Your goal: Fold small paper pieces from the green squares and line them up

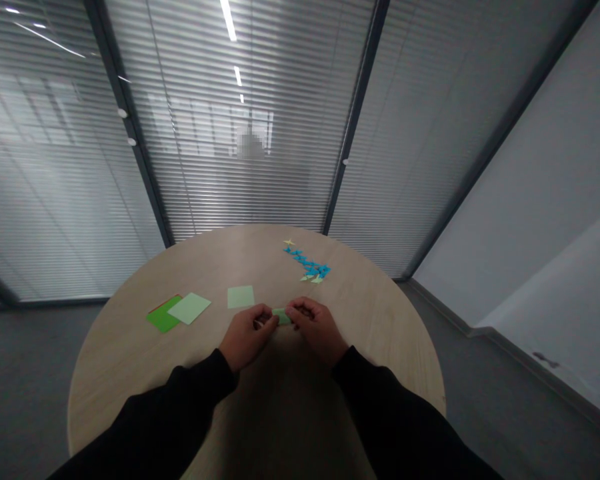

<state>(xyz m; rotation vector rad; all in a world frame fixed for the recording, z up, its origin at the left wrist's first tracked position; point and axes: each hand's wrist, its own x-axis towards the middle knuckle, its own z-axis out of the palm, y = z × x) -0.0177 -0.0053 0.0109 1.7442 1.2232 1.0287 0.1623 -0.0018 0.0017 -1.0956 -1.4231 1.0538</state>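
A small pale green folded paper (281, 316) lies between my two hands at the middle of the round wooden table (130, 373). My left hand (247, 335) pinches its left end with curled fingers. My right hand (316, 325) pinches its right end, fingers closed over it. Both arms wear black sleeves. Most of the folded paper is hidden by my fingers.
A pale green square sheet (241, 297) lies just beyond my hands. To the left lies a small stack of sheets: pale green (189, 307) over bright green (161, 318). Several small blue folded pieces (309, 263) sit at the far right. Glass walls with blinds stand behind the table.
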